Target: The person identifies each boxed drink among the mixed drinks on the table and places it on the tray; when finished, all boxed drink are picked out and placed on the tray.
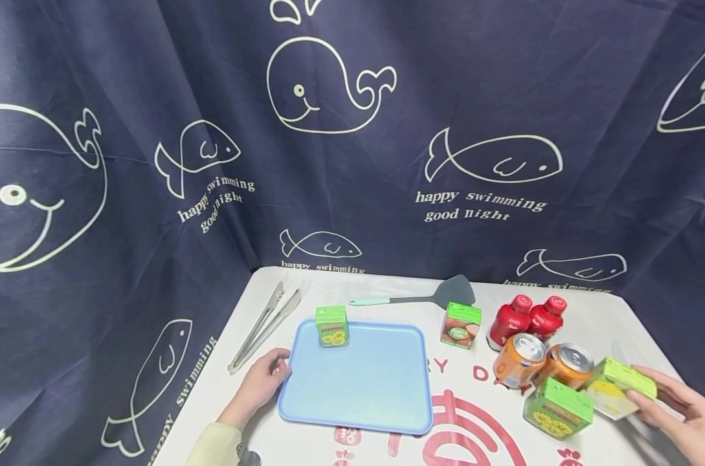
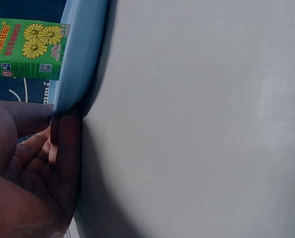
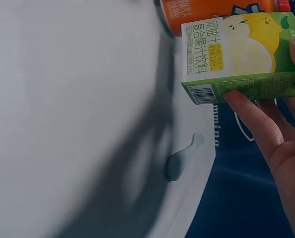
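Observation:
My left hand (image 1: 263, 382) pinches the left rim of a light blue tray (image 1: 355, 382), thumb on top; the left wrist view shows this rim (image 2: 83, 59) up close. On the tray's far left corner stands a green drink carton (image 1: 333, 329) with yellow flowers. At the right of the table, my right hand (image 1: 687, 408) grips a yellow-green juice carton (image 1: 613, 395), tilted, fingers and thumb on opposite sides. In the right wrist view the juice carton (image 3: 237, 49) shows a fruit picture, with an orange can (image 3: 207, 11) beside it.
Beside the held carton stand a flowered green carton (image 1: 558, 409), two orange cans (image 1: 518, 366) and two red bottles (image 1: 511, 323). Another green carton (image 1: 460, 325) is right of the tray. A spatula (image 1: 454, 292) lies behind, metal tongs (image 1: 263, 329) at left, a small spoon-like object (image 3: 180, 161) at right.

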### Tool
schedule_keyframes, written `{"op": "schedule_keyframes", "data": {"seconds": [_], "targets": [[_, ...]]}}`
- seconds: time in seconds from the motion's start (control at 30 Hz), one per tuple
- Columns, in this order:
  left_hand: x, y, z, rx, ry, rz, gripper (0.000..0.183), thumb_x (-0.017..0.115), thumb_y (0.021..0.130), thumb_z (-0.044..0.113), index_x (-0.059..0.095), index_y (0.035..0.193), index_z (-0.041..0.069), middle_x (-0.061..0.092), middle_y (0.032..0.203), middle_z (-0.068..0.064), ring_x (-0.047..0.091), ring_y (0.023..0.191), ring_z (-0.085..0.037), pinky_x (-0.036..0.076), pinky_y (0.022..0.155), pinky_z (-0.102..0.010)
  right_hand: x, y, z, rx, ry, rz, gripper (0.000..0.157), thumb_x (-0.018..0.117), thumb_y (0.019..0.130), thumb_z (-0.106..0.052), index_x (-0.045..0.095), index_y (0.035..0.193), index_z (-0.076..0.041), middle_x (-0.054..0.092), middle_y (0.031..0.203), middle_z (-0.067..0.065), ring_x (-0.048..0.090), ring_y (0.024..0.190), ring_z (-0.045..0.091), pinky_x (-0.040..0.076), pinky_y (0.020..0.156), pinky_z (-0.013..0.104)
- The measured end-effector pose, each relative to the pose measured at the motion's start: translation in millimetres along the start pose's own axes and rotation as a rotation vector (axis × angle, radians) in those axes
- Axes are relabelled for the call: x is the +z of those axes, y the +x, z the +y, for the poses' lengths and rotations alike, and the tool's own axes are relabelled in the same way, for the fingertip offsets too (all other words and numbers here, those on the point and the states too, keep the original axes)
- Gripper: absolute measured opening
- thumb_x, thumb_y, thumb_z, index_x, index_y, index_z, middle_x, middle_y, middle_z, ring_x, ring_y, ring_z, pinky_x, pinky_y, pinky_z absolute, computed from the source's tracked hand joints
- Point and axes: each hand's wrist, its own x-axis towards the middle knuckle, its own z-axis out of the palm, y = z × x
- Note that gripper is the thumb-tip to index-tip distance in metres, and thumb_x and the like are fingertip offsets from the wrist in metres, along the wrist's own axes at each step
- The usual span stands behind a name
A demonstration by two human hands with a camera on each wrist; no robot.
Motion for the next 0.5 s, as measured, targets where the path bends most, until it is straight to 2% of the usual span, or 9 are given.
{"op": "schedule_keyframes", "data": {"seconds": [0.07,0.17,0.3,0.4,0.5], "targets": [[-0.1,-0.9,0.3,0.002,-0.001,-0.001,0.028,0.068,0.100,0.011,0.068,0.127,0.002,0.071,0.110,-0.006,0.063,0.120,-0.039,0.046,0.109,-0.062,-0.4,3,-4,-0.009,0.011,0.011,0.054,0.065,0.085,0.030,0.060,0.136,0.011,0.067,0.118,-0.025,0.067,0.097,-0.011,0.061,0.058,0.023],[0.6,-2.0,0.1,-0.004,-0.004,-0.002,0.029,0.068,0.100,0.011,0.068,0.128,0.002,0.071,0.115,-0.007,0.060,0.127,-0.042,0.044,0.110,-0.062,-2.3,5,-10,0.001,0.041,0.020,0.056,0.064,0.086,0.030,0.062,0.136,0.007,0.068,0.118,-0.024,0.067,0.098,-0.011,0.061,0.059,0.022],[1.0,-2.2,-1.6,-0.006,0.000,-0.004,0.030,0.068,0.100,0.012,0.067,0.128,0.003,0.071,0.112,-0.005,0.061,0.126,-0.040,0.044,0.110,-0.062,-7.0,10,-13,-0.010,0.188,0.014,0.060,0.060,0.084,0.034,0.064,0.137,0.004,0.072,0.118,-0.018,0.068,0.099,-0.008,0.061,0.060,0.021],[0.7,-1.9,-2.4,-0.008,-0.001,-0.007,0.030,0.068,0.101,0.013,0.067,0.129,0.004,0.071,0.114,-0.006,0.060,0.127,-0.041,0.044,0.111,-0.063,-10.4,12,-13,-0.027,0.303,0.004,0.061,0.057,0.084,0.036,0.063,0.136,0.006,0.074,0.118,-0.013,0.070,0.101,-0.004,0.061,0.061,0.021],[1.0,-1.1,-2.5,-0.012,-0.005,-0.008,0.030,0.068,0.101,0.014,0.067,0.129,0.004,0.071,0.115,-0.006,0.059,0.128,-0.041,0.044,0.111,-0.063,-13.9,14,-14,-0.018,0.332,0.000,0.060,0.056,0.086,0.035,0.064,0.137,0.003,0.073,0.119,-0.013,0.070,0.100,-0.004,0.061,0.062,0.020]]}}
